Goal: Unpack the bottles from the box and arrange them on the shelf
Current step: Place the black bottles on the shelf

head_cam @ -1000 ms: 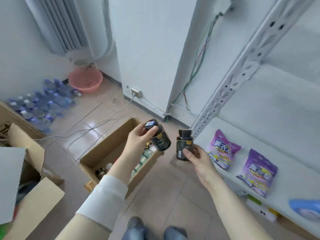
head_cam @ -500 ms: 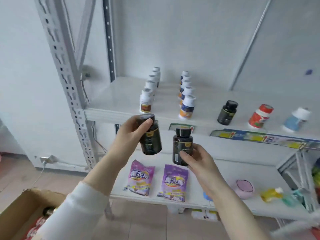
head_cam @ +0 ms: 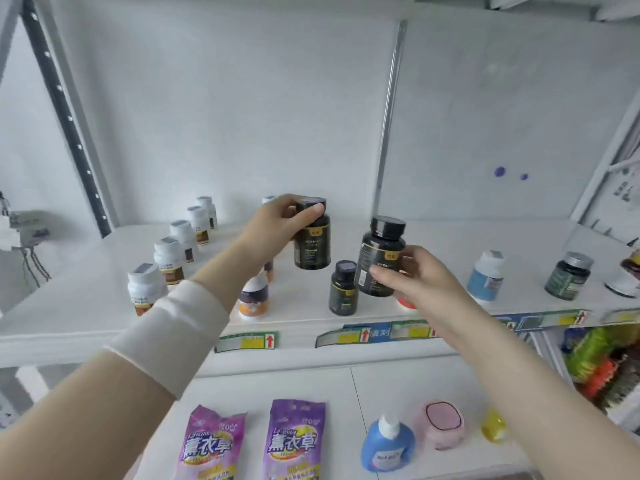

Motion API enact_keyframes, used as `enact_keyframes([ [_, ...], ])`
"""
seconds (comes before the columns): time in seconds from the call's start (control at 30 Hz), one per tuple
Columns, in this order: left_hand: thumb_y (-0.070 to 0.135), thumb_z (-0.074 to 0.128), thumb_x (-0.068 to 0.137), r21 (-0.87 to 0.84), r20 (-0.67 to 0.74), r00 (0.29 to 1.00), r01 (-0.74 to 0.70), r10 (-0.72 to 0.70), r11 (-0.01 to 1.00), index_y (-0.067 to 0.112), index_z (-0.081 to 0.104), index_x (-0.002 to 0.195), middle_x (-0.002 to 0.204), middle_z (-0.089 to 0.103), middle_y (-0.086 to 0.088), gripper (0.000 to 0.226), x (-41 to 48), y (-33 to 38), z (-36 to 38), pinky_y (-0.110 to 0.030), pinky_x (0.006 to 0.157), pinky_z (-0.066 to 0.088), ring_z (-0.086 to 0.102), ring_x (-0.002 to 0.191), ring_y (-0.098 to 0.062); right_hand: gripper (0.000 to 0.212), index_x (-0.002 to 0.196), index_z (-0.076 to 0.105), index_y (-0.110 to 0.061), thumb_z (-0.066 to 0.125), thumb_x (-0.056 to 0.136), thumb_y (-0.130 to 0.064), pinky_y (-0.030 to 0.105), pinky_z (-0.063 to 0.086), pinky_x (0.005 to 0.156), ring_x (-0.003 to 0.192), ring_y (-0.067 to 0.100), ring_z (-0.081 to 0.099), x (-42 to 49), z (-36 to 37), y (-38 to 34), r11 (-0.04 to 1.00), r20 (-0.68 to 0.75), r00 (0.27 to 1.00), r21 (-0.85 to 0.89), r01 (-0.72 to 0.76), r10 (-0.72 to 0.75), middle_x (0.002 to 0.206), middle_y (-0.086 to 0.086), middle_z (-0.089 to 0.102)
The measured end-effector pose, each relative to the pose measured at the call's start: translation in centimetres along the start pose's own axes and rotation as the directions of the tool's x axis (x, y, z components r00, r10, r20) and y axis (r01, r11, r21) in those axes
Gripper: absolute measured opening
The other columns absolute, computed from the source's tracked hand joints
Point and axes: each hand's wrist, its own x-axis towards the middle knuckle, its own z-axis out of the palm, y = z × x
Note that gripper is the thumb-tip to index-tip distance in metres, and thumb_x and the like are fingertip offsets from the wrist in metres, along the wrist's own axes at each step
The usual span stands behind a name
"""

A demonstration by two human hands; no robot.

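Upper shelf (head_cam: 86,306) took most of the view: a white board with price tags (head_cam: 247,341) on its front edge. We had both hands up over it. Left hand (head_cam: 273,226) gripped a black bottle (head_cam: 311,251) at the cap, thumb and fingers curled round it, bottle upright and clear of the board. Right hand (head_cam: 415,278) held a second black bottle (head_cam: 379,261) by its lower body, fingers wrapped tight, bottle tilted slightly, also off the board. A third black bottle (head_cam: 343,289) stood near the front edge, below and between the held two; we couldn't tell whether the second touched it. Open board lay behind it toward the wall, and rightward up to a blue-labelled bottle (head_cam: 485,275). White-capped bottles (head_cam: 169,258) ran in a row at left.
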Motion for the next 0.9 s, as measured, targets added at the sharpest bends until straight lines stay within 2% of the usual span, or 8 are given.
enact_keyframes([
  [0.1,0.029,0.060,0.090,0.092,0.035,0.999,-0.018,0.015,0.996,0.020,0.060,0.104,0.082,0.063,0.010,0.017,6.1,-0.7,0.7,-0.009,0.057,0.045,0.058,0.072,-0.006,0.043,0.115,0.052,-0.015,0.073,0.077,-0.017,0.033,0.045,0.098,0.106,0.019,0.061,5.5,-0.9,-0.9,0.997,0.047,0.999,-0.077,0.018,-0.015,0.112,0.003,0.065],
  [0.2,0.029,0.062,0.088,0.129,0.077,0.997,-0.010,0.000,0.992,0.019,0.062,0.104,0.089,0.065,0.004,0.019,12.5,-1.9,1.2,-0.015,0.065,0.049,0.060,0.078,-0.009,0.050,0.116,0.049,-0.014,0.075,0.074,-0.014,0.036,0.046,0.099,0.107,0.020,0.061,11.9,-1.2,-0.8,0.988,0.087,0.996,-0.154,0.006,0.007,0.114,0.008,0.064],
  [0.3,0.023,0.066,0.086,0.145,0.128,0.991,0.011,-0.030,0.989,0.014,0.063,0.106,0.095,0.065,-0.001,0.022,18.3,-3.8,1.8,-0.014,0.071,0.053,0.062,0.082,-0.009,0.051,0.112,0.049,-0.015,0.079,0.071,-0.014,0.037,0.048,0.098,0.105,0.021,0.062,17.9,-1.2,-0.1,0.983,0.089,0.994,-0.179,-0.047,0.063,0.112,0.010,0.064],
  [0.43,0.022,0.071,0.082,0.221,0.158,0.982,0.063,-0.100,0.973,0.014,0.063,0.103,0.102,0.062,-0.004,0.024,25.0,-7.7,2.8,-0.035,0.090,0.054,0.062,0.093,-0.021,0.048,0.104,0.049,-0.015,0.080,0.068,-0.013,0.036,0.051,0.093,0.104,0.022,0.061,24.4,-0.7,1.6,0.967,0.084,0.990,-0.238,-0.086,0.109,0.111,0.009,0.061],
  [0.53,0.026,0.075,0.078,0.302,0.169,0.973,0.102,-0.158,0.948,0.013,0.063,0.105,0.108,0.063,-0.004,0.032,28.3,-10.7,3.4,-0.039,0.093,0.053,0.065,0.101,-0.026,0.050,0.106,0.049,-0.014,0.081,0.068,-0.017,0.031,0.047,0.086,0.104,0.020,0.057,27.8,0.1,3.5,0.931,0.065,0.989,-0.350,-0.102,0.133,0.110,0.005,0.057],
  [0.67,0.021,0.074,0.079,0.313,0.204,0.957,0.138,-0.208,0.940,0.008,0.063,0.112,0.112,0.063,-0.006,0.037,31.1,-13.6,4.0,-0.037,0.093,0.053,0.063,0.101,-0.024,0.042,0.089,0.046,-0.023,0.082,0.067,-0.021,0.031,0.046,0.087,0.101,0.020,0.056,31.4,0.8,6.1,0.886,0.075,0.982,-0.448,-0.122,0.174,0.106,0.001,0.058],
  [0.8,0.016,0.073,0.080,0.310,0.222,0.941,0.179,-0.254,0.934,0.006,0.061,0.115,0.108,0.061,-0.006,0.038,32.6,-15.7,4.2,-0.037,0.094,0.053,0.059,0.097,-0.021,0.047,0.098,0.046,-0.015,0.081,0.068,-0.018,0.026,0.040,0.077,0.095,0.017,0.053,33.4,1.6,8.1,0.866,0.091,0.976,-0.483,-0.132,0.199,0.100,-0.002,0.054],
  [0.9,0.014,0.073,0.080,0.310,0.219,0.934,0.206,-0.281,0.928,0.007,0.061,0.114,0.105,0.060,-0.005,0.037,33.5,-17.0,4.0,-0.037,0.095,0.052,0.058,0.097,-0.021,0.048,0.099,0.045,-0.015,0.082,0.068,-0.019,0.025,0.038,0.077,0.095,0.015,0.051,34.2,2.2,9.3,0.861,0.100,0.976,-0.493,-0.122,0.196,0.099,-0.003,0.053],
])
